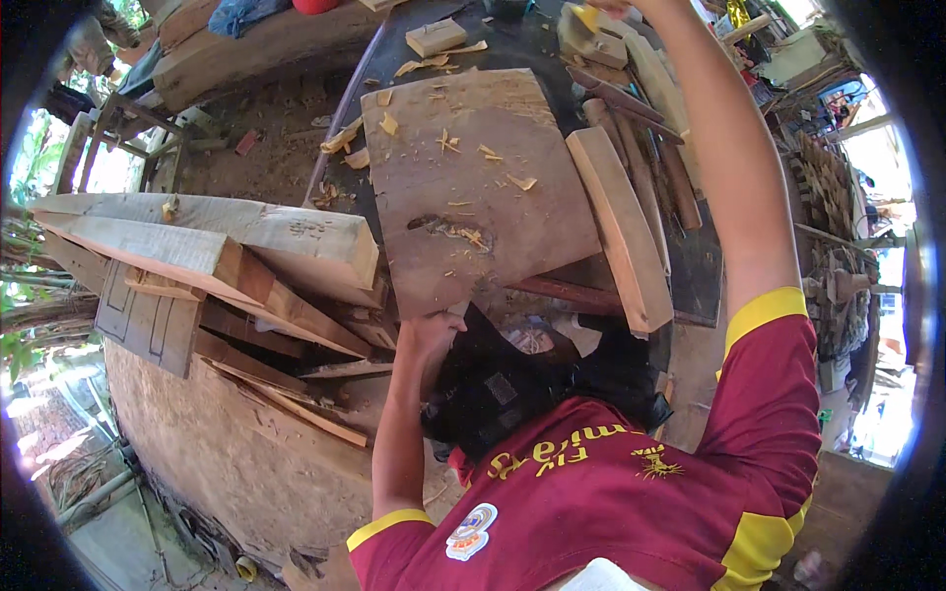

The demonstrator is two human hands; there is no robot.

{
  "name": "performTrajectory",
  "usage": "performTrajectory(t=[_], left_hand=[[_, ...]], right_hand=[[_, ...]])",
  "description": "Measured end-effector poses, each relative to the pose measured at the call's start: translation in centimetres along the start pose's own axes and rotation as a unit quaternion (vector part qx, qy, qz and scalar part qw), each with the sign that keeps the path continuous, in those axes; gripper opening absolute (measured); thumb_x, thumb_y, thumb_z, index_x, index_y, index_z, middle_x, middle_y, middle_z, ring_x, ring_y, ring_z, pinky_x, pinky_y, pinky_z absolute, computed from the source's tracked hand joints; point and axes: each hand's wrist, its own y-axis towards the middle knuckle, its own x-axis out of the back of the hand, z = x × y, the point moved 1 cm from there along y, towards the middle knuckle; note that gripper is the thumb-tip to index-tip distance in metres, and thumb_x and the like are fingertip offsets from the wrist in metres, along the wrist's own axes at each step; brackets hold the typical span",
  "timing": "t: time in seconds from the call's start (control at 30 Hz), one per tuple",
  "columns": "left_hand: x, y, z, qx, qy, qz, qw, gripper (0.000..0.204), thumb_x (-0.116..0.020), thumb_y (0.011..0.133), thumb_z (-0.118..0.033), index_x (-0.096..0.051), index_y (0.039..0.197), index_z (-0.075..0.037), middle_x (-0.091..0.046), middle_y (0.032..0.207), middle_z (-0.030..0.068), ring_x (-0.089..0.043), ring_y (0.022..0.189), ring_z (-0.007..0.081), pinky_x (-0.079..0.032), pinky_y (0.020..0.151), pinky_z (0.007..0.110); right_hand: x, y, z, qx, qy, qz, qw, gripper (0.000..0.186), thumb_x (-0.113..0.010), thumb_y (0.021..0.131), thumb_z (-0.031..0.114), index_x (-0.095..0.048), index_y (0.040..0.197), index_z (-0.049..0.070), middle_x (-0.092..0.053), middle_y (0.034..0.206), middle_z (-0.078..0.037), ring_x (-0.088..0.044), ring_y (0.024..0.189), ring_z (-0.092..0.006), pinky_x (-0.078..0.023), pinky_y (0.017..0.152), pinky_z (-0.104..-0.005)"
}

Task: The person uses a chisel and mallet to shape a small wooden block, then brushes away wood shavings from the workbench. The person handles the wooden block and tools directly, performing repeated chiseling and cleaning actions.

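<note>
A wide brown wooden board (473, 167), strewn with curled shavings, slopes over a dark bench top toward my lap. My left hand (431, 333) is closed on its near edge, with the thumb side toward the board's corner. My right arm reaches far forward, and my right hand (613, 7) is partly cut off by the upper edge. Its fingers appear closed on a yellow-handled tool (588, 18), whose blurred working end hides its exact kind. Below that tool lies a light wooden block (599, 47).
A thick timber piece (621, 231) leans along the board's right side. Beyond it lie several rods and slim tools (673, 177) on the dark bench top (705, 276). Heavy beams (217, 236) and planks crowd the left. A small block (436, 37) sits at the far end.
</note>
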Motion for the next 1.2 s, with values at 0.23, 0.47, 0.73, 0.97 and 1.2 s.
performTrajectory(t=[0.23,0.47,0.73,0.97,1.2], left_hand=[[0.0,0.0,1.1,0.037,-0.099,-0.018,0.994,0.028,-0.071,0.078,-0.022,-0.067,0.099,-0.004,-0.07,0.098,0.0084,-0.064,0.098,0.025,-0.051,0.089,0.039],[1.3,-0.7,-5.0,0.052,-0.136,-0.05,0.988,0.037,-0.079,0.057,-0.012,-0.066,0.09,-0.001,-0.068,0.089,0.0091,-0.064,0.086,0.0238,-0.052,0.076,0.037],[1.9,-0.7,-7.7,0.156,-0.116,-0.019,0.981,0.06,-0.085,0.052,-0.017,-0.064,0.106,0.0,-0.065,0.113,0.0131,-0.059,0.104,0.0304,-0.049,0.091,0.04],[1.3,-0.7,-5.1,0.093,-0.07,-0.052,0.992,0.078,-0.086,0.054,-0.021,-0.055,0.123,-0.002,-0.058,0.126,0.0135,-0.059,0.105,0.0322,-0.051,0.091,0.041],[0.3,0.2,1.8,0.147,-0.266,0.023,0.952,0.083,-0.086,0.052,-0.029,-0.055,0.122,0.002,-0.057,0.128,0.0122,-0.057,0.108,0.0324,-0.05,0.092,0.043]], right_hand=[[-9.4,4.0,-5.0,0.09,-0.255,0.032,0.962,0.023,-0.066,0.069,0.02,-0.076,0.081,0.002,-0.072,0.083,-0.02,-0.072,0.081,-0.0277,-0.058,0.076,-0.0376],[-12.7,4.9,-5.0,0.027,-0.039,0.063,0.997,0.012,-0.068,0.063,0.018,-0.074,0.061,0.007,-0.068,0.06,-0.01,-0.07,0.063,-0.0229,-0.056,0.06,-0.0347],[-5.6,0.2,0.7,0.108,0.254,0.04,0.96,0.009,-0.075,0.05,0.01,-0.07,0.055,0.004,-0.062,0.051,-0.013,-0.064,0.048,-0.0241,-0.052,0.05,-0.0374],[-6.7,0.9,-1.5,0.068,0.105,-0.027,0.992,0.018,-0.075,0.048,0.01,-0.07,0.061,-0.002,-0.066,0.064,-0.022,-0.07,0.063,-0.0312,-0.057,0.061,-0.0402],[-7.3,1.4,4.2,0.179,0.194,-0.095,0.96,0.016,-0.066,0.069,0.014,-0.071,0.076,0.0,-0.068,0.072,-0.022,-0.07,0.072,-0.0319,-0.056,0.07,-0.0388]])
